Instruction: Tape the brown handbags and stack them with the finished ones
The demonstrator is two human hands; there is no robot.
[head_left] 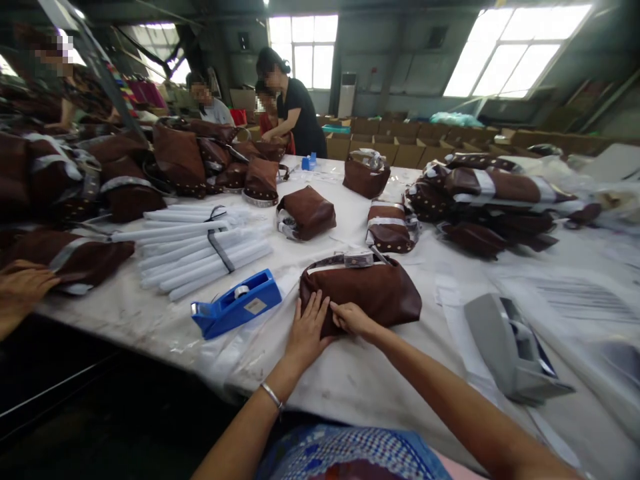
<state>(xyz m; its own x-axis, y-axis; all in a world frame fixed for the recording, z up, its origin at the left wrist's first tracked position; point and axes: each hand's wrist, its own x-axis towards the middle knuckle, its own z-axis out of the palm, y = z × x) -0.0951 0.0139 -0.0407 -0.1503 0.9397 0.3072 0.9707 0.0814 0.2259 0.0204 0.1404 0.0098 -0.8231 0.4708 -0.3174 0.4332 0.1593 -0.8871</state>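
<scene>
A brown leather bag [373,288] with taped handles lies on the white table [350,373] straight in front of me. My left hand [306,328], with a bracelet on the wrist, lies flat on the bag's near left corner, fingers stretched out. My right hand [351,318] rests beside it on the bag's near edge, fingers curled and pressed against the leather. Neither hand lifts the bag.
A blue tape dispenser [236,303] sits left of the bag, a grey one [515,347] to the right. White paper rolls [200,253] and several brown bags [306,212] cover the table. Another person's hand [23,287] rests at far left; people work at the far end.
</scene>
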